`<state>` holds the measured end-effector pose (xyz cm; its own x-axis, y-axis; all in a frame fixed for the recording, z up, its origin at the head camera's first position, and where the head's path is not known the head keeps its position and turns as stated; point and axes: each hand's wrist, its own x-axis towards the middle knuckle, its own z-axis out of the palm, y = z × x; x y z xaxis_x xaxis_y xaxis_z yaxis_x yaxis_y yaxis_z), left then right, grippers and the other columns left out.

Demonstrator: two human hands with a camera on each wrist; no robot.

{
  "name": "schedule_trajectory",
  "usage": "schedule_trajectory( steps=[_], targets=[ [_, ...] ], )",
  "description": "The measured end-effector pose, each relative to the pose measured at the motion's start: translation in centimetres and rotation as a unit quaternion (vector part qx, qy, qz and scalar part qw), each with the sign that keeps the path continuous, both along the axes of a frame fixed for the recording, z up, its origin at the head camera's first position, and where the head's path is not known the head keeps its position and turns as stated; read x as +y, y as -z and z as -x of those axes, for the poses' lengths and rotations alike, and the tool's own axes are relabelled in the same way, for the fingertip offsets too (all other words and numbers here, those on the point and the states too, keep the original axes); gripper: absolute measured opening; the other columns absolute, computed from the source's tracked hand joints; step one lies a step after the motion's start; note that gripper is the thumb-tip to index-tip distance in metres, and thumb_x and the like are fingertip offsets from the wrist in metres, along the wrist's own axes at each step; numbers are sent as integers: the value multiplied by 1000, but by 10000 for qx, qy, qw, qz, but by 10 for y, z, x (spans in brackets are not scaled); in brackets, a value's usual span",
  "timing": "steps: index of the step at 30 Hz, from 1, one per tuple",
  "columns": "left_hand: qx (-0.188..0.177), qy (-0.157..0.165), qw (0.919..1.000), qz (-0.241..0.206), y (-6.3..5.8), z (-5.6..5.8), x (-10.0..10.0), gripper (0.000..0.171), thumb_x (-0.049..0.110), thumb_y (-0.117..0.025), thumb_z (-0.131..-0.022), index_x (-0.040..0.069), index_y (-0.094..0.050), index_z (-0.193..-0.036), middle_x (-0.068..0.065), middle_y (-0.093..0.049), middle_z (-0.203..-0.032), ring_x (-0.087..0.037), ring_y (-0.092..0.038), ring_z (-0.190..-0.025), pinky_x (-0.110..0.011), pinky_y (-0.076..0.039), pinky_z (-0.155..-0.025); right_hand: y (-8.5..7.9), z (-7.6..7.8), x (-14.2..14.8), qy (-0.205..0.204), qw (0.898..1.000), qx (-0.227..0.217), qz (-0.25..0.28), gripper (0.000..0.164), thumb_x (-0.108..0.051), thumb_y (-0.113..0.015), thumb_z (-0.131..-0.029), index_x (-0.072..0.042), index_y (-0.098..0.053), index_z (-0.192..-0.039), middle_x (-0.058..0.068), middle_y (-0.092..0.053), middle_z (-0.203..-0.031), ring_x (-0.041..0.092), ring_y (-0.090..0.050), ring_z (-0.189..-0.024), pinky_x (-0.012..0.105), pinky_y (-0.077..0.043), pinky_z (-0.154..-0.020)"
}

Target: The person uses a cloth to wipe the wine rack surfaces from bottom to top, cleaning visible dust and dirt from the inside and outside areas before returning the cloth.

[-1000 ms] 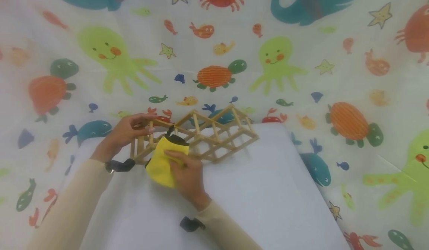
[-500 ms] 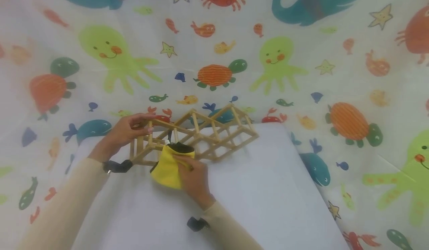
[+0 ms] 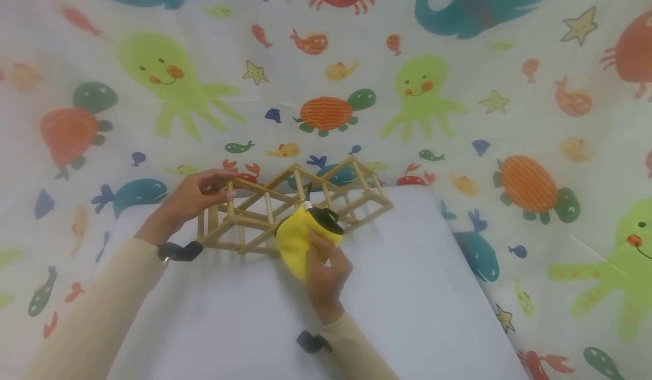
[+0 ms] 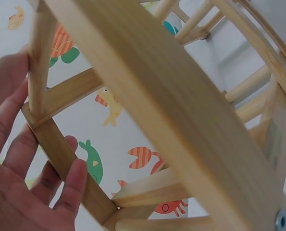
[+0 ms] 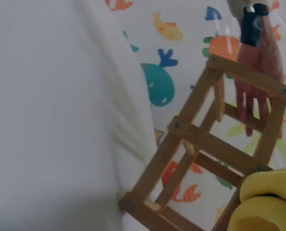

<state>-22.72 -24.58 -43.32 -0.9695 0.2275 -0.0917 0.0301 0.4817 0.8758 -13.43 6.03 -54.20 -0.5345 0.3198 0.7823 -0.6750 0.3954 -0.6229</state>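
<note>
2 arms (image 3: 102, 306) forward, left hand (image 3: 191, 201) farther out, right hand (image 3: 328, 272) nearer with bent fingers (image 3: 325, 246)

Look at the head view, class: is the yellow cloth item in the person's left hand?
No, the right hand holds the yellow cloth item, while the left hand touches the wooden rack.

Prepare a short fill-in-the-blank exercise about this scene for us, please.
1. The right hand holds a cloth item whose main colour is ____.
2. The left hand touches a rack made of ____.
3. The number of hands on the cloth item is ____.
4. The table covering is coloured ____.

Missing words: yellow; wood; one; white.
</note>
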Motion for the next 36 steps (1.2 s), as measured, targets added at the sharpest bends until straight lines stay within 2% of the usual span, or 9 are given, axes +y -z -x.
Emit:
schedule_trajectory(
  steps=[4, 10, 14, 16, 18, 22, 26, 32, 36],
  targets=[
    [-2, -74, 9999, 138, 1, 1, -1, 67, 46, -77, -97, 25, -54, -156, -6, -45, -168, -37, -50, -147, -63, -42, -120, 12, 1, -16, -285, 9978, -349, -481, 46, 18, -71, -77, -8, -82, -112, 9, -83, -104, 16, -73, -75, 18, -59, -70],
    [-16, -69, 9999, 140, 4, 2, -1, 67, 47, -77, -96, 25, -54, -156, -8, -46, -166, -38, -51, -144, -63, -43, -119, 41, -3, -45, -301, 9885, -931, -1155, 45, 12, -73, -75, -14, -83, -110, 2, -84, -94, 11, -69, -63, 13, -54, -60],
    [22, -97, 9999, 27, 5, 2, -3, 67, 44, -77, -97, 23, -53, -156, -7, -43, -168, -39, -48, -148, -64, -39, -122, 48, -9, -55, -721, 9756, -1317, -1600, 39, 5, -73, -78, -16, -84, -109, -2, -84, -99, 11, -78, -76, 15, -58, -68],
    [-4, -92, 10000, -20, 6, 4, -3, 68, 43, -77, -97, 22, -52, -157, -6, -41, -170, -39, -46, -150, -65, -37, -123, 48, -12, -55, -884, 9745, -1428, -1489, 40, 6, -73, -79, -16, -83, -110, -1, -84, -104, 12, -80, -85, 16, -60, -73],
    [-26, -69, 10000, 38, 5, 5, -3, 69, 46, -77, -97, 23, -52, -157, -6, -41, -170, -40, -45, -151, -66, -37, -123, 45, -12, -54, -897, 9803, -1351, -1126, 41, 9, -73, -80, -14, -83, -113, 1, -84, -107, 14, -80, -86, 17, -61, -75],
    [-2, -62, 9999, 139, 3, 8, -5, 67, 47, -77, -97, 26, -54, -156, -6, -42, -169, -40, -46, -150, -66, -38, -122, 34, -7, -48, -584, 9945, -724, -477, 42, 13, -73, -84, -11, -81, -117, 6, -83, -108, 14, -76, -76, 18, -60, -69],
    [25, -113, 9998, 181, 1, 9, -5, 63, 48, -77, -96, 31, -57, -153, -4, -44, -168, -39, -48, -148, -66, -40, -121, 27, 2, -47, -204, 9982, -332, -466, 40, 13, -74, -84, -10, -81, -116, 7, -83, -105, 15, -72, -70, 19, -59, -67],
    [-40, -79, 9999, 136, 2, 12, -7, 66, 49, -77, -96, 29, -55, -154, -4, -41, -169, -39, -46, -150, -68, -38, -121, 37, 4, -62, -251, 9913, -762, -1040, 42, 11, -74, -77, -15, -84, -109, 0, -84, -95, 8, -70, -65, 13, -55, -62],
    [-55, -39, 9999, 86, 3, 15, -7, 64, 46, -77, -96, 27, -56, -154, -5, -42, -169, -40, -45, -151, -68, -35, -123, 46, -2, -77, -677, 9861, -1133, -1012, 42, 10, -74, -75, -16, -86, -106, -1, -84, -89, 5, -66, -64, 11, -52, -61]
  ],
)
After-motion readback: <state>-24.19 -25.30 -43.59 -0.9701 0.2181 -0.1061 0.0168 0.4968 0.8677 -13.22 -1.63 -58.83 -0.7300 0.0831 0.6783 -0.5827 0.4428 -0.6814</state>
